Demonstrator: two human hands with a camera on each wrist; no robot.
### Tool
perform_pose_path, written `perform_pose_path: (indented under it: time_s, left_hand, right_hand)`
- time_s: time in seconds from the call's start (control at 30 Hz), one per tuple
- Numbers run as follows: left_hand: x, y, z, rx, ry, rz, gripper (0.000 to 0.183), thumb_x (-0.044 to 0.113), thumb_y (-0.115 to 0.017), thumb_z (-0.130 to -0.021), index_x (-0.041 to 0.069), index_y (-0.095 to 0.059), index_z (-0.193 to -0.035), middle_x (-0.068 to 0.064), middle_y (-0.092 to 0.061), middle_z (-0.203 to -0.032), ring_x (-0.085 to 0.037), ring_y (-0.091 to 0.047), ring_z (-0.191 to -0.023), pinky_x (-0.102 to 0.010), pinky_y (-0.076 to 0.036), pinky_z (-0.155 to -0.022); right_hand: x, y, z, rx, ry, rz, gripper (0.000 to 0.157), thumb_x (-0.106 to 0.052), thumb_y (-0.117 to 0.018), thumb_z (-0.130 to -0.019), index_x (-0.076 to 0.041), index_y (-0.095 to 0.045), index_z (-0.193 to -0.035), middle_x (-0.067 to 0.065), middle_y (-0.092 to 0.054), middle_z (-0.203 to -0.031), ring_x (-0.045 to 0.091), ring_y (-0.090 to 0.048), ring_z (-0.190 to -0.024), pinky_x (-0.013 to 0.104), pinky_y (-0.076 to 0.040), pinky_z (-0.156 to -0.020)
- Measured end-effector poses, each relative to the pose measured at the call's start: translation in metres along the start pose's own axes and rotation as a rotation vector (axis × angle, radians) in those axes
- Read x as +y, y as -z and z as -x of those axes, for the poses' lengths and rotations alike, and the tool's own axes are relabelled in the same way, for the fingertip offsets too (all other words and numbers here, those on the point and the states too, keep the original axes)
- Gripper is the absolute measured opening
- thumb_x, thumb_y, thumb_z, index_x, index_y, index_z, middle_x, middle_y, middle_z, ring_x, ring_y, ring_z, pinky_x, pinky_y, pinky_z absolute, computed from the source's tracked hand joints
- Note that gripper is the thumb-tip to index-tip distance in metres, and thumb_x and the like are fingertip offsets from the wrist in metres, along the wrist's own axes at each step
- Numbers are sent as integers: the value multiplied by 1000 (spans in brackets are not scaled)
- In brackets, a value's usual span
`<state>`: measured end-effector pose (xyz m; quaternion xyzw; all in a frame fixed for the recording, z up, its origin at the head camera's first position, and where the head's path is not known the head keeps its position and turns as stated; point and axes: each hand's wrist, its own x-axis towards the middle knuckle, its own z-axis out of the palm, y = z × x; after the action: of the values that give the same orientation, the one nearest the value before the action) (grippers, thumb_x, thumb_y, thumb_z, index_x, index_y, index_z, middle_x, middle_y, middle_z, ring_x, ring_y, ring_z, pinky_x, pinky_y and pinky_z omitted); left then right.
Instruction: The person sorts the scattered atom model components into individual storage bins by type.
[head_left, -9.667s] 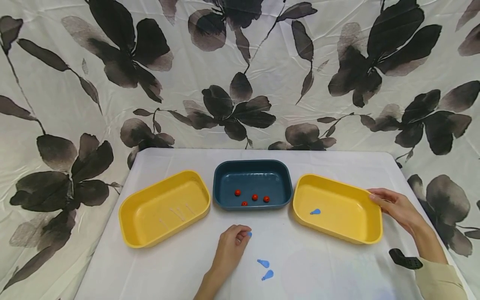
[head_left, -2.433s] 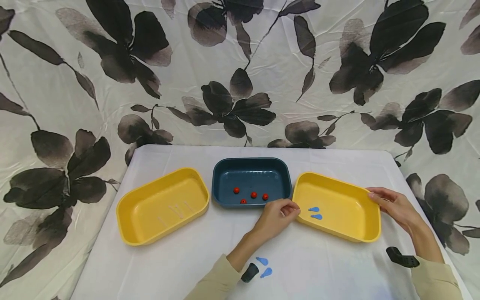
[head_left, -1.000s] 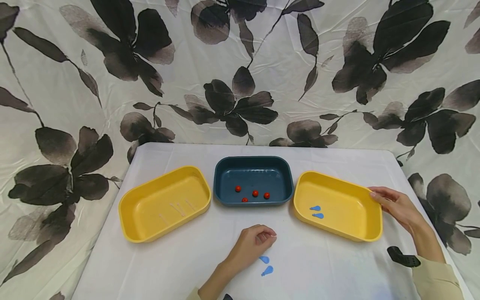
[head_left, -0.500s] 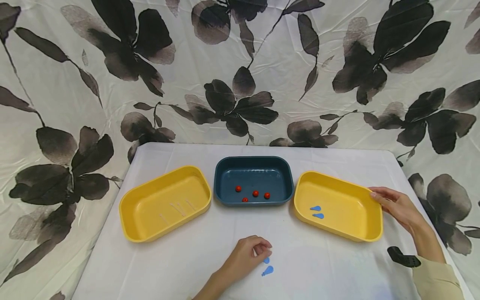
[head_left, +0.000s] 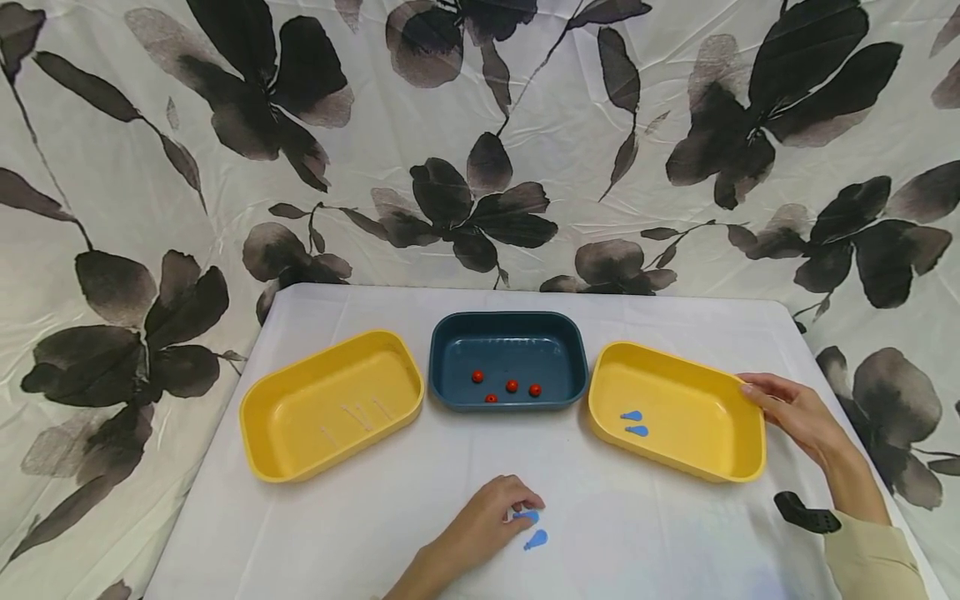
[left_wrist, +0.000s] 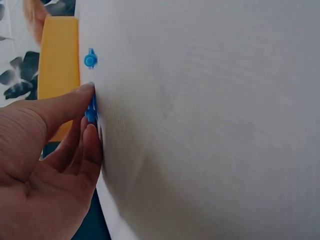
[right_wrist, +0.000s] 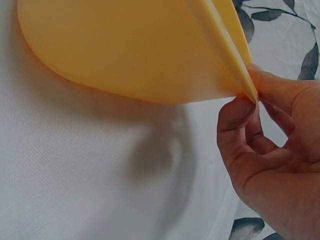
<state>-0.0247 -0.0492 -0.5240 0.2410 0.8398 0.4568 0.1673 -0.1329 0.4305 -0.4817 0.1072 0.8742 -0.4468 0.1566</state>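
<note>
My left hand (head_left: 483,518) is low over the white table, thumb and fingertips at either end of a small blue drop-shaped plastic piece (left_wrist: 91,107), pinching it at the tabletop. A second blue drop-shaped piece (head_left: 536,540) lies just beside it, nearer the front. At the right, my right hand (head_left: 798,417) grips the rim of the right yellow tray (right_wrist: 125,55), thumb on one side and curled fingers on the other. Two more blue drop-shaped pieces (head_left: 636,431) lie inside that tray, close to its left end.
A dark blue tray (head_left: 508,323) with several red beads (head_left: 512,386) stands at the back middle. Left of it, a yellow tray (head_left: 281,433) holds several thin pale sticks (head_left: 358,415). Behind the table hangs a flower-printed cloth (head_left: 465,100).
Since the oldest frame, a second blue piece has been put in the right tray. The left hand has then come back from there to the pieces on the table. The right hand stays put.
</note>
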Motion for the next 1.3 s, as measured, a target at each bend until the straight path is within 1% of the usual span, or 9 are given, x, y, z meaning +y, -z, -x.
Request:
perform_pose_path:
  time_s: [0.13, 0.37, 0.57, 0.77, 0.93, 1.07, 1.2, 1.3]
  left_hand:
    - [1, 1, 0, -8, -12, -23, 17, 5, -73, -94, 15, -77, -107, 11, -64, -98, -1, -55, -91, -18, -50, -79]
    - [4, 1, -2, -30, 29, -30, 16, 5, -73, -94, 14, -77, -107, 12, -62, -96, 1, -55, -91, -19, -50, -81]
    - [3, 0, -6, 5, 24, -15, 13, 1, -71, -94, 11, -76, -101, 10, -59, -91, 3, -55, -84, -17, -51, -75]
    - [2, 0, -10, 17, 34, 10, 11, 0, -70, -95, 7, -74, -102, 10, -57, -88, 2, -53, -82, -17, -51, -74]
    - [1, 0, -13, 26, 33, 29, 11, -1, -70, -95, 8, -74, -101, 8, -60, -90, 1, -55, -83, -18, -52, -75]
    - [2, 1, -17, 22, 57, 49, 10, 1, -69, -97, 9, -73, -102, 7, -61, -90, 0, -55, -83, -18, -51, -75]
    - [6, 3, -21, 29, 85, 52, 8, 3, -70, -96, 9, -72, -101, 8, -60, -89, -1, -54, -82, -19, -51, -74]
    - [7, 4, -24, 47, 87, 38, 8, 3, -71, -96, 9, -71, -100, 9, -59, -89, 0, -54, -81, -20, -51, -74]
  right_hand:
    - [0, 0, 0, 3, -3, -5, 80, -57, -61, -98, 2, -45, -150, 1, -59, -132, -3, -58, -95, 10, -51, -80]
    - [1, -1, 0, -1, 2, -6, 80, -57, -61, -98, 2, -45, -150, 2, -59, -133, -4, -59, -95, 11, -52, -81]
    - [1, 0, -1, -2, 1, -2, 80, -56, -61, -98, 2, -45, -150, 9, -57, -138, -4, -59, -95, 11, -52, -81]
    - [1, 0, -1, -2, 0, -2, 79, -56, -61, -99, 2, -45, -150, 6, -59, -135, -4, -58, -95, 11, -52, -82]
    - [0, 0, -1, -2, -2, 2, 80, -56, -60, -99, 3, -44, -151, 11, -57, -138, -4, -58, -95, 11, -52, -82]
    - [0, 0, -1, 0, -1, 4, 80, -56, -60, -99, 3, -44, -151, 14, -56, -140, -4, -58, -95, 11, -52, -82]
    - [0, 0, -1, 1, -2, -4, 80, -56, -61, -99, 3, -44, -150, 12, -57, -138, -4, -59, -95, 11, -52, -82]
    - [0, 0, -1, 0, -2, -10, 79, -55, -61, -99, 3, -45, -150, 7, -59, -135, -5, -59, -95, 12, -52, -82]
